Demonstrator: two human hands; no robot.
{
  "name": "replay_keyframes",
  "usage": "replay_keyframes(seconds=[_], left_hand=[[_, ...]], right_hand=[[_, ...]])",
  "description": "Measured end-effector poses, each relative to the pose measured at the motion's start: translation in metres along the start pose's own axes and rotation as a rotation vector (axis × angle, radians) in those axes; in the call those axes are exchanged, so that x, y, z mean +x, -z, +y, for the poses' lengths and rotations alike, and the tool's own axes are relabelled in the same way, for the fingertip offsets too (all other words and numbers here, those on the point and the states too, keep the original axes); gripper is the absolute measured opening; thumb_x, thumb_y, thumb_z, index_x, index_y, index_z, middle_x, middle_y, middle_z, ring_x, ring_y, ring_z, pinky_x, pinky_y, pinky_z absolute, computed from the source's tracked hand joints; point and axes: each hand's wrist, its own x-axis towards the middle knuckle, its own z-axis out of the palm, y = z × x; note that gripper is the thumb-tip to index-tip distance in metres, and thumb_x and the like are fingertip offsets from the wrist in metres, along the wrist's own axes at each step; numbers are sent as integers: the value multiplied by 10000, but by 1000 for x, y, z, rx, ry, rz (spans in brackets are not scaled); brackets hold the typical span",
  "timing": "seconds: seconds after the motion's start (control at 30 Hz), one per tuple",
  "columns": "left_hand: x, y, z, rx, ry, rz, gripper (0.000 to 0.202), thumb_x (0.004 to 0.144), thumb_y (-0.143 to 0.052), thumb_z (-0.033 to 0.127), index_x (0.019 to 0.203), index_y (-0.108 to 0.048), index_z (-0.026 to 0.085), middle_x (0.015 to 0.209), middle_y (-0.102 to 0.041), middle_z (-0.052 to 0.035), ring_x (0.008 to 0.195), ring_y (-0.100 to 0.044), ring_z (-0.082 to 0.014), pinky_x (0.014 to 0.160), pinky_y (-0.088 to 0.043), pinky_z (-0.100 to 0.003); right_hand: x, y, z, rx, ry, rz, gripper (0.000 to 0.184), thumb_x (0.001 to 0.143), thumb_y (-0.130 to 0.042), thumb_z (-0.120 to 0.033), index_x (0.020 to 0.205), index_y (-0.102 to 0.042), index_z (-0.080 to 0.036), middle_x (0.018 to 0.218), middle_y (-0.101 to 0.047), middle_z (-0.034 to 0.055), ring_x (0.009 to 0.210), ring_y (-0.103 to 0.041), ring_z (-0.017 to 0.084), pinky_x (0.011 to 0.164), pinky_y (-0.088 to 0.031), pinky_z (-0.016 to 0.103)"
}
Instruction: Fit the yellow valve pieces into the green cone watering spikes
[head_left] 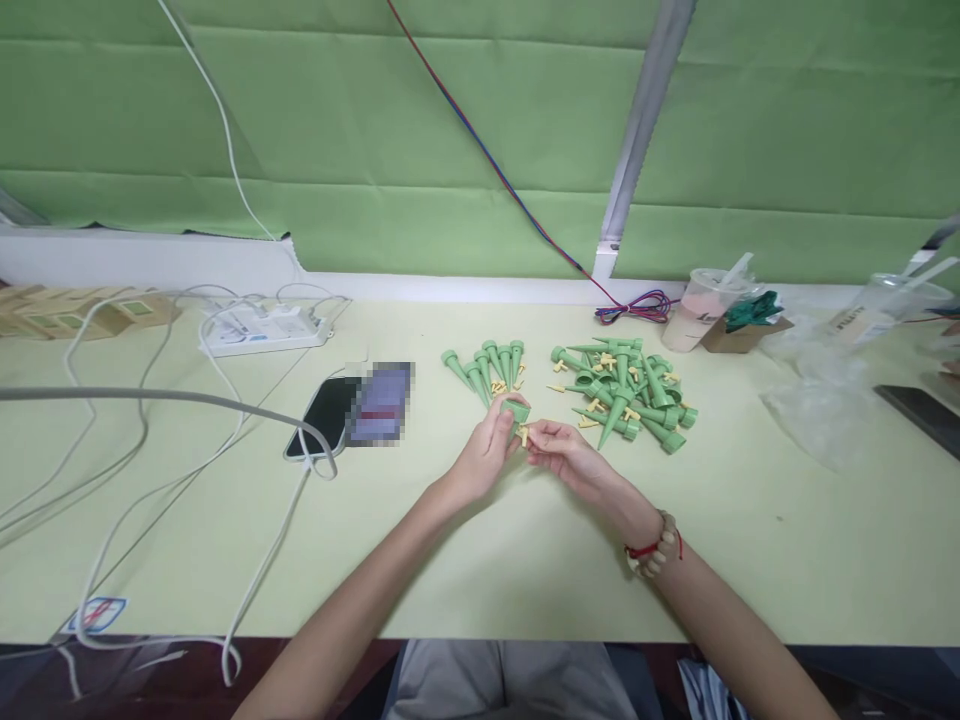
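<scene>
I have the left hand (486, 447) closed around a green plastic capped piece (516, 409) at the clock's centre, the right hand (568, 456) close by, pinching a small yellow plastic fitting (524, 436) at its side. Tapered green plastic spikes (478, 381) fan at eleven o'clock; a green-and-yellow plastic pile (619, 403) lies at two.

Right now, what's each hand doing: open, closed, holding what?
Left hand: closed, holding a green plastic part.
Right hand: closed, fingertips pinching a small yellow piece at the green part.
</scene>
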Motion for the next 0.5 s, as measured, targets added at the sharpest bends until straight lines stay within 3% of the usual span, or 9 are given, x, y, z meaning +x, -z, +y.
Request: replay_keyframes(seconds=[0.13,0.27,0.33,0.5], left_hand=[[3,-1,1,-155,168,39,584,845,-178,614,1017,-487,150,356,-267,70,341,-227,-91,432,-237,-220],[5,2,3,-198,249,-22,552,849,-213,599,844,-530,147,326,-278,59,343,-233,-87,448,-255,-218],[4,3,6,-182,265,-31,536,850,-233,589,698,-510,156,321,-266,52,353,-229,-87,467,-269,-223],[2,5,8,-89,255,-41,568,850,-233,584,473,-344,174,326,-253,25,382,-230,-92,489,-260,-237]], right_hand=[[-1,-3,-4,-431,334,129,214,701,-646,-362,787,-639,-166,750,-615,50,650,-575,140,587,-526,288],[-3,1,-6,-841,634,150,168,732,-635,-320,838,-669,-195,765,-639,62,683,-570,156,592,-510,292],[-4,3,-5,-950,695,139,143,768,-599,-316,828,-668,-206,739,-643,55,654,-571,155,588,-493,294],[-7,3,0,-1166,662,191,210,849,-478,-338,856,-631,-195,819,-628,62,565,-543,115,493,-405,241]])
